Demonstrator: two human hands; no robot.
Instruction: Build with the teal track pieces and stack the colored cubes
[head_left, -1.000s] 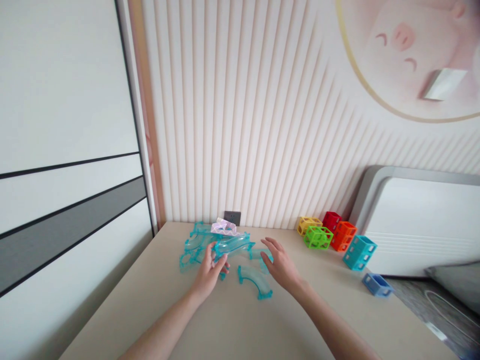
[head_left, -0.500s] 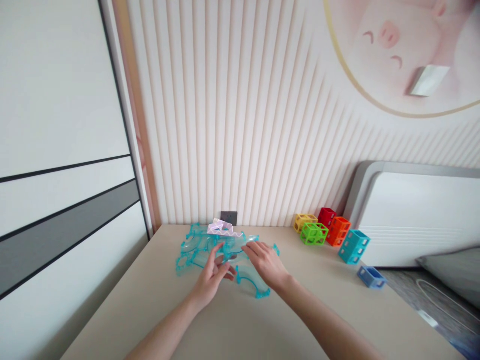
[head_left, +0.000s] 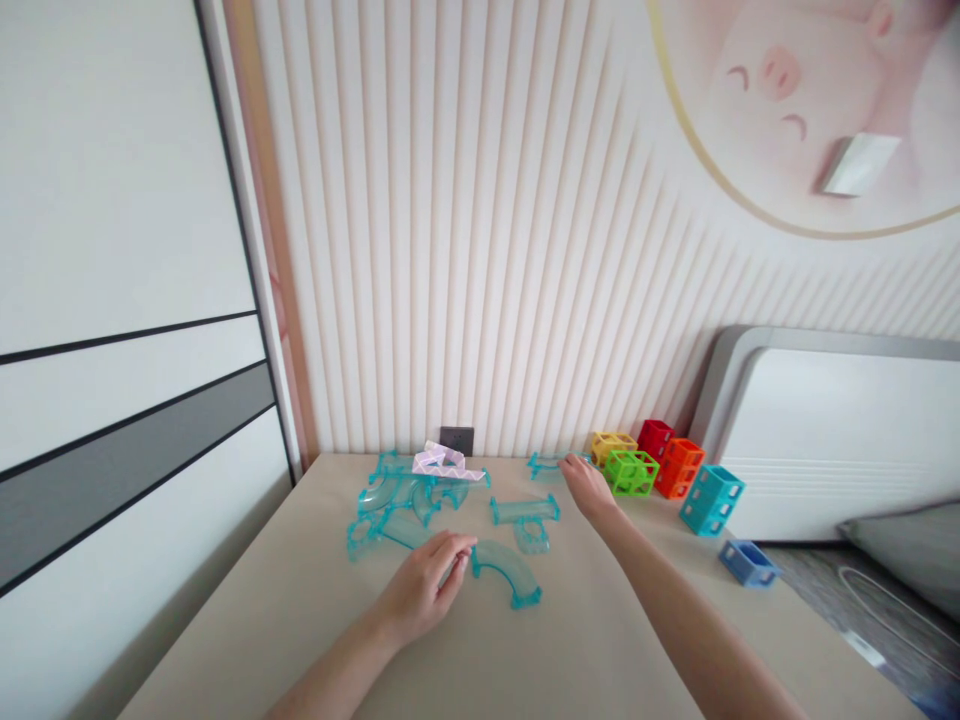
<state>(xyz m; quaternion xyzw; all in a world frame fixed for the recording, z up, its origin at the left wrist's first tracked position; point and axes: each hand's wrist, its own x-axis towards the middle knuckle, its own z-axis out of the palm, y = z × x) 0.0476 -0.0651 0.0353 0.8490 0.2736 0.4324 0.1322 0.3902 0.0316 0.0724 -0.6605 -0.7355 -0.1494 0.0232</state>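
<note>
My left hand [head_left: 426, 588] has its fingers drawn together at the left end of a curved clear-teal track piece [head_left: 510, 570] lying on the table. Farther back, my right hand [head_left: 588, 486] pinches the right part of another clear-teal track piece [head_left: 546, 465] near the wall. Between the hands lie a straight teal track piece [head_left: 525, 510] and a teal piece with a round hole [head_left: 532, 538]. A heap of teal track pieces [head_left: 405, 500] spreads to the left. On top of it rests a pale purple zigzag-edged piece [head_left: 442, 462].
Cube-frame blocks stand along the right: yellow [head_left: 611, 445], green [head_left: 631, 474], red [head_left: 654, 437], orange [head_left: 679, 468], teal [head_left: 711, 500] and blue [head_left: 750, 564]. A black socket [head_left: 457, 440] is on the ribbed wall [head_left: 450, 250]. Right of the table [head_left: 480, 670] is a headboard [head_left: 832, 430].
My right hand has moved right and back with a teal track piece. My left hand has come down from the heap to the curved piece, its fingers closing. The straight and round-holed pieces are now uncovered.
</note>
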